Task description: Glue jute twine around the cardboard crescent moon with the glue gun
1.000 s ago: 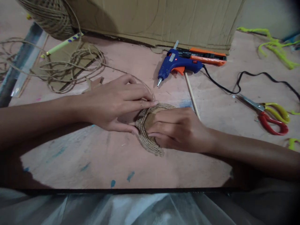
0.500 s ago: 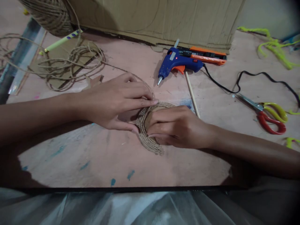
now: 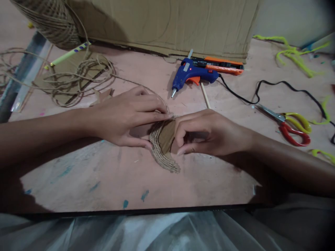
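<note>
A curved cardboard piece [image 3: 166, 136] lies on the table, its left edge lined with rows of brown twine [image 3: 157, 144]. My left hand [image 3: 131, 118] rests on the left side of the piece, fingertips at its top and thumb on its left edge, the fingers spread. From a loose tangle of twine [image 3: 78, 75], one strand runs behind my left hand to the top of the piece. My right hand [image 3: 206, 132] is at the right edge of the piece with its fingers curled; what its fingertips hold, if anything, is hidden.
Behind my hands lie a blue glue gun [image 3: 191, 74], an orange cutter [image 3: 225, 65] and a thin stick [image 3: 205, 94]. Scissors [image 3: 285, 122] and yellow-green yarn [image 3: 295, 55] are at the right. A twine spool [image 3: 52, 22] stands back left, beside a large cardboard sheet [image 3: 183, 28].
My right hand has moved a little rightward off the inner part of the piece and its fingers arch more, so more bare cardboard shows. The whole view has shifted slightly.
</note>
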`<state>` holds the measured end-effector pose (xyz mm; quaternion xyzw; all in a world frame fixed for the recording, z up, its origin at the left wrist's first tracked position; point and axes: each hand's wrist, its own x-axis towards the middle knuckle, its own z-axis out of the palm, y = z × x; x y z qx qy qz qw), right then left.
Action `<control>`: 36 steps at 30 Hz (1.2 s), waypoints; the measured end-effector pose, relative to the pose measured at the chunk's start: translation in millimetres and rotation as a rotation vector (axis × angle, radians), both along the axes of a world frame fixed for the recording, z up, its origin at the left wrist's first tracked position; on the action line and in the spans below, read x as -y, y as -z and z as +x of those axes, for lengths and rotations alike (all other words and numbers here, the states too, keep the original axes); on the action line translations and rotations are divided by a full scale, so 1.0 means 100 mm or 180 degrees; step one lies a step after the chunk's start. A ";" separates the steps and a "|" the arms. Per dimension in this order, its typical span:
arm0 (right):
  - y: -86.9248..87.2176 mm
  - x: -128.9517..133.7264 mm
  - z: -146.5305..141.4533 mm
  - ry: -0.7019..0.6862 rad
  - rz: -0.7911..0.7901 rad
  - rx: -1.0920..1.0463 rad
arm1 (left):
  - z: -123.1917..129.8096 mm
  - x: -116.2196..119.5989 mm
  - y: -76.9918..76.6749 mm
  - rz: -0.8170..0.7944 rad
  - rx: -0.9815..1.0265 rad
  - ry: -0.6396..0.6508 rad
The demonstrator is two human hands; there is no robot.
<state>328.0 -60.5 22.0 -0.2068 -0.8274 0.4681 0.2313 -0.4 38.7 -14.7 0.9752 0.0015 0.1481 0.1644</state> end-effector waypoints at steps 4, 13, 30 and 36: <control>-0.09 0.00 0.02 0.0226 0.0299 0.0012 | 0.00 0.00 0.00 -0.0040 -0.0016 -0.0025; -0.10 -0.07 0.04 0.0330 0.0414 0.0141 | -0.03 -0.01 0.03 0.0058 -0.0124 -0.0144; 0.07 -0.09 0.03 0.0243 0.0254 0.0087 | -0.03 -0.01 0.02 0.0019 -0.0147 -0.0132; 0.07 -0.09 0.03 0.0275 0.0250 0.0149 | -0.03 0.00 0.01 -0.0063 -0.0206 -0.0155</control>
